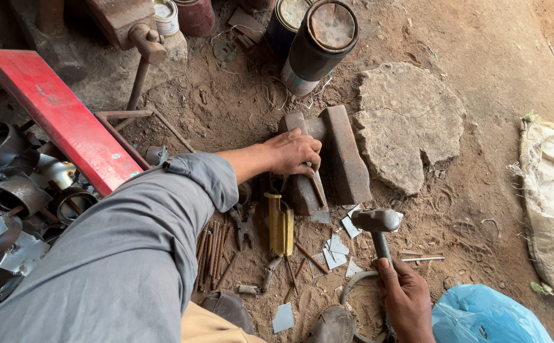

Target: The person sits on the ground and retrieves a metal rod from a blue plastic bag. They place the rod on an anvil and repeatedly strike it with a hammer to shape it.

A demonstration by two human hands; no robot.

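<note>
- Head view: the person crouches over a bare dirt floor (493, 82), and a grey-sleeved arm runs from the lower left up toward the middle.
- The left hand (293, 152) lies on a rusty iron anvil block (343, 155) set in the dirt near the middle; its fingers are curled together, pinching a thin rusty metal rod (317, 188) down against the block's lower arm.
- The right hand (407, 298), at the bottom edge, is wrapped tight round the handle of a grey steel hammer (377, 221), whose head hangs just right of the rod and below the block, not touching either.
- Small pale sheet-metal offcuts (335, 251) lie scattered in the dirt between the hammer head and the block.
- A yellow-handled tool (280, 222) lies just left of the block's lower arm, with a bundle of thin rusty rods (213, 251) further left beside the sleeve.
- A flat cracked grey stone slab (407, 124) sits just right of the block.
- A black cylindrical tin with a rusty lid (321, 41) leans near the top edge.
- A long red-painted metal beam (61, 117) slants along the left, with bent grey sheet-metal pieces (10, 203) heaped below it.
- A crumpled blue plastic bag (486, 314) lies at the bottom right corner, and a dirty white sack (553, 203) at the right edge.
</note>
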